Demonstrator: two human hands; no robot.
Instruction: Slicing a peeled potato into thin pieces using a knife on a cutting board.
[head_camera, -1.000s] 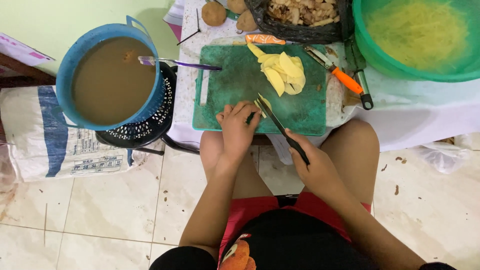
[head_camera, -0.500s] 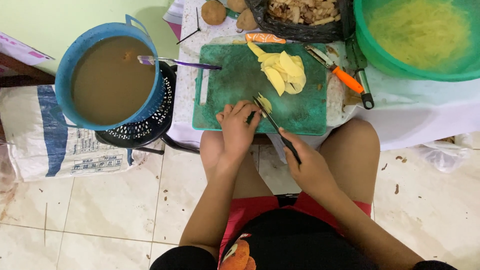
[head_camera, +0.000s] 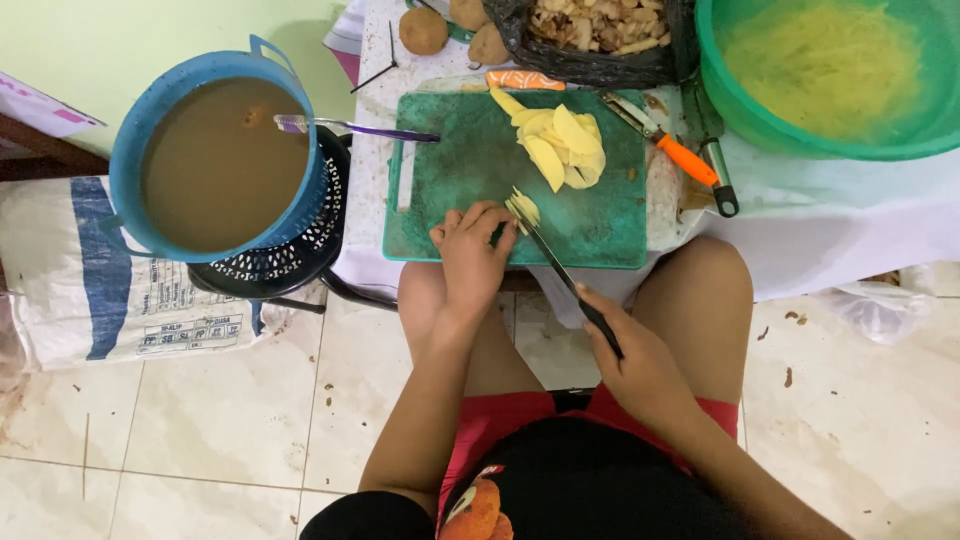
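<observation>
A green cutting board lies on the low table in front of me. My left hand presses a small pale potato piece down near the board's front edge. My right hand grips the black handle of a knife, and its blade rests against the piece's thin slices. A heap of yellow potato slices sits at the board's far side.
A blue bucket of brown water with a purple-handled spoon stands left on a black stool. An orange-handled peeler, a green basin of shredded potato, a black bag of peels and whole potatoes lie beyond. A printed sack rests on the tiled floor.
The knife and my right hand have shifted slightly left along the piece while slicing. My left hand has stayed on the potato piece.
</observation>
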